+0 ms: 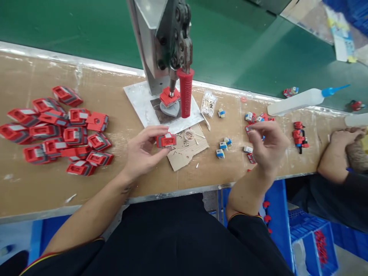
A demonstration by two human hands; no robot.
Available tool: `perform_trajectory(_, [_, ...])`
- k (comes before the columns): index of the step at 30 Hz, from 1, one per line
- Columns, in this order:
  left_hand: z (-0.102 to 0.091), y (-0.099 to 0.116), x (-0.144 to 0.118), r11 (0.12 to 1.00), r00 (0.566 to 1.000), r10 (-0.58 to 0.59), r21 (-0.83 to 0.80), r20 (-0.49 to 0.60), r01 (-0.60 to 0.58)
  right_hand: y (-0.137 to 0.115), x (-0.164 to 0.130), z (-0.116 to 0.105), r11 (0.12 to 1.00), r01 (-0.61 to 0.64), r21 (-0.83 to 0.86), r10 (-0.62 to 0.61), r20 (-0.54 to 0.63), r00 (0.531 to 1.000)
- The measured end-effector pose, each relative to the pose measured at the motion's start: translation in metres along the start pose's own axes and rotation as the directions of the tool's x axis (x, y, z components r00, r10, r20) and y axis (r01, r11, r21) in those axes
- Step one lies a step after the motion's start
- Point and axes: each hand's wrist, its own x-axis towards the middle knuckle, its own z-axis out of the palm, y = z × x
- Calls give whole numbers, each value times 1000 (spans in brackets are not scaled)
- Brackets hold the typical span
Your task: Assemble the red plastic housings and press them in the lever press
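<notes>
My left hand (148, 147) pinches a red toy part (166, 140) with grey trim between thumb and fingers, above a torn piece of cardboard (186, 157). On the right, my right hand (268, 143) is raised over the table with thumb and fingertips brought together. Whatever they hold, if anything, is too small or hidden to make out. Behind and around that hand lie small red, white and blue toy parts (250, 117), partly covered by it. A hand press with a red handle (186, 94) stands ahead, with another red part (169, 97) under its plunger on a grey fixture (170, 109).
A pile of red parts (57, 130) covers the left of the table. Cotton swabs (209, 103), small white-and-blue pieces (222, 145) and a white squeeze bottle (299, 101) lie to the right. A co-worker's arm (335, 157) rests at far right. Blue crates (313, 245) stand below.
</notes>
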Motion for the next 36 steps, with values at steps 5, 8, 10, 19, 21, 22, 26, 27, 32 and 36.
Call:
perform_trajectory(5, [3, 6, 0, 994, 993, -88, -60, 79, 93, 18, -27, -12, 958, 109, -264, 72, 592, 802])
perform_trajectory(8, [5, 7, -1, 991, 991, -95, -81, 96, 103, 23, -34, 2, 926, 173, -336, 113, 684, 721])
perform_trajectory(10, [5, 6, -1, 990, 990, -97, -91, 98, 106, 26, -32, 8, 911, 181, -370, 138, 688, 712])
perform_trajectory(19, [5, 6, 1, 985, 984, -121, -106, 133, 135, 12, -19, 31, 942, -120, 313, 31, 275, 961])
perform_trajectory(21, [7, 6, 0, 982, 983, -130, -118, 132, 145, -12, -18, 54, 856, -145, 496, 66, 172, 983])
perform_trajectory(22, [8, 7, -1, 982, 984, -130, -120, 126, 145, -26, -17, 67, 813, -162, 559, 86, 160, 983])
perform_trajectory(26, [7, 9, -2, 995, 994, -62, -75, 87, 69, -74, -17, 106, 630, -251, 735, 102, 242, 965])
perform_trajectory(27, [6, 10, -2, 998, 996, -32, -53, 81, 37, -81, -17, 111, 577, -266, 772, 92, 262, 961])
perform_trajectory(32, [-1, 12, -2, 998, 996, 58, -26, 63, -56, -86, -24, 121, 425, -347, 836, 108, 334, 937])
perform_trajectory(36, [-1, 10, -2, 994, 996, 82, -72, 43, -79, -81, -27, 122, 408, -375, 832, 138, 350, 927])
